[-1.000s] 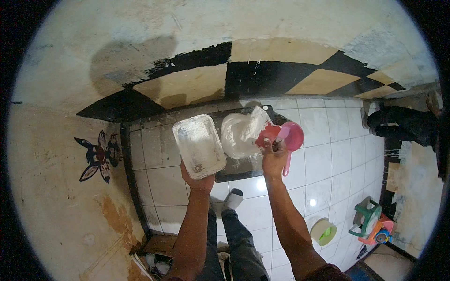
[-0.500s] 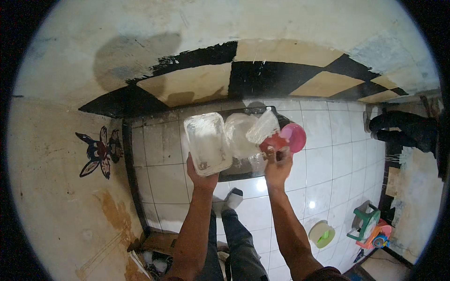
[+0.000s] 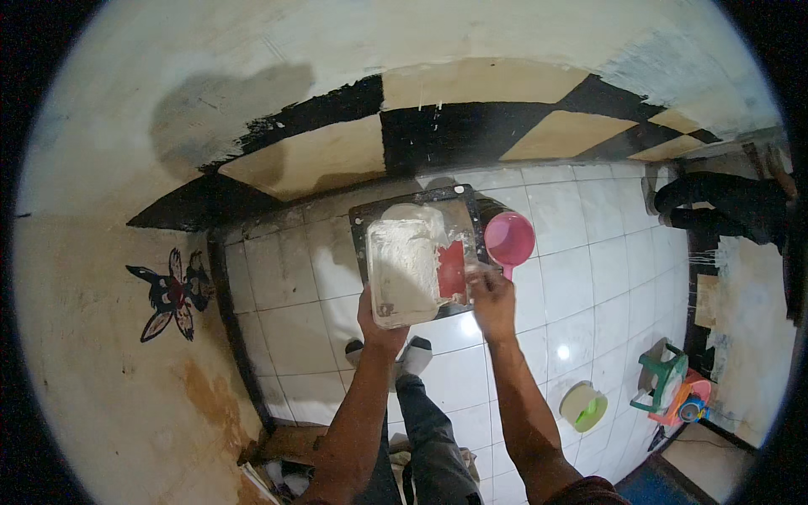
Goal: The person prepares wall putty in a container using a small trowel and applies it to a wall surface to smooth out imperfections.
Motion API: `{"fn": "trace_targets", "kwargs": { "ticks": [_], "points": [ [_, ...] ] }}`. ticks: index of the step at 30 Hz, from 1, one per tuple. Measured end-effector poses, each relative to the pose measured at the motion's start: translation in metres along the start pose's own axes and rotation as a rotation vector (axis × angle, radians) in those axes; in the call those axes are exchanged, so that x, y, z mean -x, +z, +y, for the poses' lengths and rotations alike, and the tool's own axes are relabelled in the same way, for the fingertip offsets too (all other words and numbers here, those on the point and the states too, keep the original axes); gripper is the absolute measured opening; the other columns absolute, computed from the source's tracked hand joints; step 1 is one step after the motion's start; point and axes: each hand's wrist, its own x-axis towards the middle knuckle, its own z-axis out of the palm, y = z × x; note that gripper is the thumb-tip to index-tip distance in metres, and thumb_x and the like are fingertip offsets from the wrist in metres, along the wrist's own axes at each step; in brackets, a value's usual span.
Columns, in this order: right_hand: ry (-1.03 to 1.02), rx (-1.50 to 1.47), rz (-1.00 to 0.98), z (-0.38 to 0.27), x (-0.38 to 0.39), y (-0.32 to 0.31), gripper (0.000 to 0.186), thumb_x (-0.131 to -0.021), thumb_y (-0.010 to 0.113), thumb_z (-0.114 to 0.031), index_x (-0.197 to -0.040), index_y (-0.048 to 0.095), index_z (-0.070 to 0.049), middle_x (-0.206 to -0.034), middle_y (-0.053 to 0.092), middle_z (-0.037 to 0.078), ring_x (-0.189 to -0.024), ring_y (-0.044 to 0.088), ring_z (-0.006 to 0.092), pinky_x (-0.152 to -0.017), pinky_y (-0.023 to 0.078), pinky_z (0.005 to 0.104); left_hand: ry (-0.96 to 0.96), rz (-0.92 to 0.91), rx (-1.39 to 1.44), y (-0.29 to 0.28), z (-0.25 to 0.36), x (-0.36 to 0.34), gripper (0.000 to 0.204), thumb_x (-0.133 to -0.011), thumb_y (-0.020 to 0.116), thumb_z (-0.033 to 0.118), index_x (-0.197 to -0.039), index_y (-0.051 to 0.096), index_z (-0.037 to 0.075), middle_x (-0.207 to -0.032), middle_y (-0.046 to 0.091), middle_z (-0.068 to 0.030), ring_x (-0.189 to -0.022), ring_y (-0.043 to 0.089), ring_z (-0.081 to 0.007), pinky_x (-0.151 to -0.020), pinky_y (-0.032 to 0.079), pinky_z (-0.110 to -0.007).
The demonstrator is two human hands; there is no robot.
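Note:
My left hand grips the near end of a clear rectangular plastic tub from below, its fingers mostly hidden. White paste coats the tub's inside. My right hand, slightly blurred, is closed on a red putty scraper. White paste covers the scraper's left edge, which lies over the tub's right side. Beneath both is a dark low table with white smears. A cloudy plastic container or bag shows past the tub's far edge. The pink dipper is just beyond my right hand, handle toward me.
A wall with black and cream painted shapes rises beyond the table. On the white tiled floor at right sit a pale green tub and a green stool. Another person's dark-clothed legs appear at far right.
The scraper has come down and left, from beside the dipper to the tub's right side. The tub has shifted right over the table. My whole view has turned slightly.

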Motion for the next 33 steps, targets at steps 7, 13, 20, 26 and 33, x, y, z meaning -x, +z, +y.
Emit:
{"fn": "trace_targets", "kwargs": {
  "ticks": [7, 13, 20, 26, 33],
  "points": [
    [0.009, 0.813, 0.540, 0.236, -0.051, -0.021, 0.044, -0.087, 0.064, -0.036, -0.104, 0.064, 0.004, -0.086, 0.068, 0.016, -0.082, 0.064, 0.0247, -0.074, 0.051, 0.0368, -0.057, 0.011, 0.058, 0.003, -0.010, -0.007, 0.046, -0.094, 0.046, 0.042, -0.127, 0.052, 0.011, -0.124, 0.057, -0.0085, -0.116, 0.053, -0.0269, -0.101, 0.042, -0.048],
    [0.282, 0.273, 0.121, 0.293, -0.078, -0.024, 0.040, -0.082, 0.065, -0.042, -0.080, 0.064, -0.002, -0.077, 0.066, 0.021, -0.076, 0.066, 0.0378, -0.067, 0.052, 0.0476, -0.065, 0.017, 0.003, 0.007, -0.013, -0.017, 0.048, -0.094, 0.046, 0.045, -0.128, 0.052, 0.012, -0.123, 0.057, -0.0086, -0.116, 0.054, -0.0271, -0.099, 0.044, -0.048],
    [-0.042, 0.374, 0.316, 0.218, -0.070, -0.045, 0.025, -0.080, 0.066, -0.021, -0.072, 0.059, 0.002, -0.061, 0.058, 0.016, -0.054, 0.053, 0.0279, -0.054, 0.043, 0.0420, -0.023, -0.019, -0.068, 0.014, -0.017, -0.023, 0.053, -0.095, 0.044, 0.044, -0.135, 0.045, 0.009, -0.131, 0.053, -0.0092, -0.121, 0.051, -0.0279, -0.103, 0.040, -0.048],
    [0.167, -0.228, 0.209, 0.113, -0.001, -0.081, 0.013, -0.089, 0.062, -0.014, -0.089, 0.056, -0.002, -0.063, 0.043, -0.005, -0.048, 0.037, 0.0035, -0.042, 0.030, 0.0215, -0.036, -0.020, -0.017, 0.026, -0.014, -0.024, 0.054, -0.096, 0.043, 0.044, -0.137, 0.043, 0.010, -0.134, 0.051, -0.0093, -0.122, 0.050, -0.0286, -0.103, 0.040, -0.048],
    [0.047, -0.366, 0.103, -0.008, 0.095, -0.124, 0.033, -0.091, 0.060, -0.027, -0.102, 0.056, 0.003, -0.069, 0.051, 0.001, -0.052, 0.046, 0.0076, -0.045, 0.039, 0.0240, 0.282, -0.150, -0.722, 0.026, -0.025, -0.018, 0.055, -0.093, 0.044, 0.046, -0.137, 0.044, 0.012, -0.133, 0.052, -0.0097, -0.124, 0.048, -0.0306, -0.104, 0.040, -0.049]
  ]
}}
